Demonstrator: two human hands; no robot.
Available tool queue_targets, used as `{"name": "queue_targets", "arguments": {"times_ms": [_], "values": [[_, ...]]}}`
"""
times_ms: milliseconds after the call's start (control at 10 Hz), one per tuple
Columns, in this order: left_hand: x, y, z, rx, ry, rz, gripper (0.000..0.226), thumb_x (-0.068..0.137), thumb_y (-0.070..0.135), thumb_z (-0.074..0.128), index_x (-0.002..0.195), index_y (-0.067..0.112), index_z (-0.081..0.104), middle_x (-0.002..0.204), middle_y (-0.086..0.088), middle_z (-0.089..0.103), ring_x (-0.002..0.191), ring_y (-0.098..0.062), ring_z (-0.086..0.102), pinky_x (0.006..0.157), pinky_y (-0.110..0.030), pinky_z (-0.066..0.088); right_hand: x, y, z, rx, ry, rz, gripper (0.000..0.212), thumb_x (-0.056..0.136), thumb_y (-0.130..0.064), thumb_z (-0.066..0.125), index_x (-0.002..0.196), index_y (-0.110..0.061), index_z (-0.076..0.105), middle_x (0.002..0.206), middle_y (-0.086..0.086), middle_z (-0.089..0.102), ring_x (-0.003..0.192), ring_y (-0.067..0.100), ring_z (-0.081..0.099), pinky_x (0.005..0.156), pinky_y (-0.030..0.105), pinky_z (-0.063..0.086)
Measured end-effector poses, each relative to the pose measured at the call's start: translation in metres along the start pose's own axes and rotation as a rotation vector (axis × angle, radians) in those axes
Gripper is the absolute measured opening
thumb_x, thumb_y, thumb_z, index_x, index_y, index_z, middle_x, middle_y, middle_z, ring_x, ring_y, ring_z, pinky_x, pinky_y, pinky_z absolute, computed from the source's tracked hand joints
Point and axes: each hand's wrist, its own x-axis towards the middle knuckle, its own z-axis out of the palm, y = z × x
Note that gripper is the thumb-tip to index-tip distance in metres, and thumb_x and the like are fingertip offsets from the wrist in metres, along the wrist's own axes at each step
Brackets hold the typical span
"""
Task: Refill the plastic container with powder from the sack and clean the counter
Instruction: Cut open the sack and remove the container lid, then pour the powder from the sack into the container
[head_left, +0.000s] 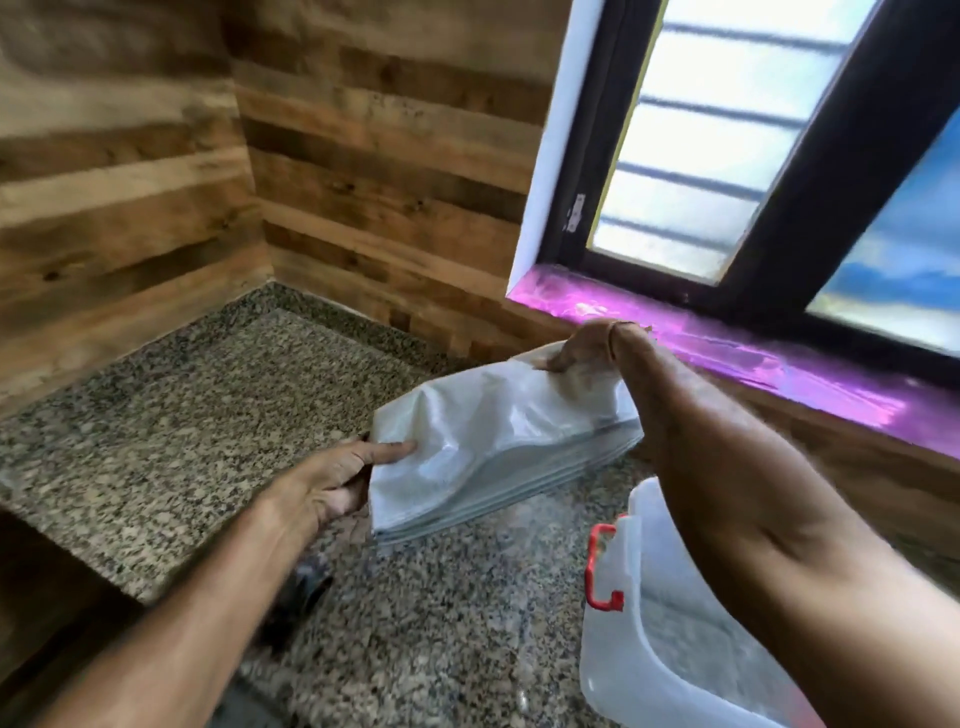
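A white sack (498, 441), folded flat into several layers, hangs just above the speckled granite counter (182, 415). My left hand (337, 478) grips its near left edge, thumb on top. My right hand (587, 348) pinches its far upper corner, with my forearm crossing the frame. A clear plastic container (654, 623) with a red latch (602, 566) stands open at the lower right, partly hidden by my right arm. Pale powder shows inside it.
Wood-plank walls meet in a corner behind the counter. A window with a dark frame and a purple sill (753, 358) runs along the right. The counter's left edge drops off at the lower left. A dark object (306, 582) lies under my left forearm.
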Motion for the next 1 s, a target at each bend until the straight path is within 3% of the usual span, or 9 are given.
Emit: {"name": "queue_targets", "arguments": {"times_ms": [100,300,400,500,600,700,800,900,1000], "values": [[-0.002,0.023,0.041,0.027,-0.039,0.063,0.043,0.075,-0.006,0.078,0.116,-0.002,0.065,0.102,-0.02,0.076,0.075,-0.027,0.078,0.069,-0.043,0.065,-0.05,0.013,-0.038,0.08,-0.023,0.037,0.058,0.055,-0.059,0.09,0.087,-0.012,0.079,0.092,0.005,0.079,0.083,0.025,0.075,0.088,0.04,0.06],[0.017,0.016,0.11,0.109,-0.132,0.108,0.035,0.088,-0.01,0.063,0.122,-0.001,0.063,0.096,-0.018,0.076,0.07,-0.024,0.078,0.067,-0.039,0.065,-0.123,0.076,-0.078,0.227,0.201,0.117,0.038,0.07,-0.05,0.087,0.077,-0.016,0.073,0.062,-0.005,0.066,0.052,0.014,0.059,0.05,0.024,0.042],[0.024,-0.003,0.146,0.141,-0.195,0.11,0.028,0.089,-0.014,0.062,0.113,0.0,0.063,0.087,-0.015,0.078,0.069,-0.023,0.078,0.065,-0.038,0.065,-0.14,0.136,-0.08,0.485,0.214,0.092,0.038,0.068,-0.044,0.09,0.082,-0.012,0.076,0.069,0.0,0.073,0.061,0.021,0.071,0.052,0.02,0.051],[0.03,-0.024,0.183,0.177,-0.233,0.107,0.028,0.088,-0.017,0.061,0.109,0.003,0.06,0.081,-0.012,0.078,0.065,-0.021,0.077,0.058,-0.036,0.065,-0.167,0.186,-0.083,0.517,0.306,0.118,0.034,0.077,-0.039,0.087,0.066,-0.013,0.067,0.053,-0.005,0.063,0.04,0.008,0.054,0.036,0.012,0.036],[0.037,-0.048,0.216,0.213,-0.234,0.113,0.033,0.086,-0.018,0.063,0.109,0.005,0.057,0.077,-0.01,0.078,0.062,-0.019,0.076,0.055,-0.035,0.064,-0.178,0.237,-0.077,0.581,0.325,0.118,0.033,0.077,-0.035,0.086,0.078,-0.008,0.067,0.068,0.0,0.062,0.054,0.01,0.051,0.035,0.013,0.037],[0.042,-0.071,0.236,0.219,-0.198,0.156,0.038,0.083,-0.021,0.064,0.109,0.005,0.056,0.086,-0.013,0.074,0.063,-0.018,0.076,0.057,-0.034,0.064,-0.18,0.276,-0.066,0.665,0.353,0.128,0.032,0.08,-0.031,0.085,0.076,-0.008,0.063,0.067,0.001,0.062,0.055,0.013,0.054,0.033,0.012,0.037],[0.046,-0.095,0.251,0.21,-0.141,0.223,0.046,0.078,-0.022,0.068,0.112,0.006,0.055,0.097,-0.013,0.069,0.071,-0.019,0.073,0.06,-0.032,0.064,-0.176,0.306,-0.053,0.731,0.347,0.094,0.031,0.079,-0.031,0.085,0.081,-0.005,0.068,0.065,0.002,0.064,0.053,0.014,0.055,0.038,0.014,0.041],[0.046,-0.108,0.254,0.227,-0.087,0.287,0.064,0.07,-0.015,0.076,0.125,0.005,0.051,0.102,-0.011,0.066,0.083,-0.022,0.068,0.063,-0.03,0.064,-0.164,0.322,-0.037,0.837,0.357,0.056,0.036,0.076,-0.029,0.088,0.092,0.0,0.075,0.071,0.004,0.069,0.067,0.02,0.061,0.06,0.028,0.051],[0.044,-0.115,0.255,0.282,-0.037,0.353,0.078,0.067,-0.012,0.083,0.134,0.004,0.048,0.106,-0.009,0.065,0.087,-0.022,0.067,0.065,-0.031,0.062,-0.153,0.328,-0.029,0.878,0.375,0.041,0.034,0.068,-0.036,0.092,0.078,-0.008,0.076,0.072,0.004,0.072,0.07,0.02,0.062,0.068,0.038,0.053]]}}
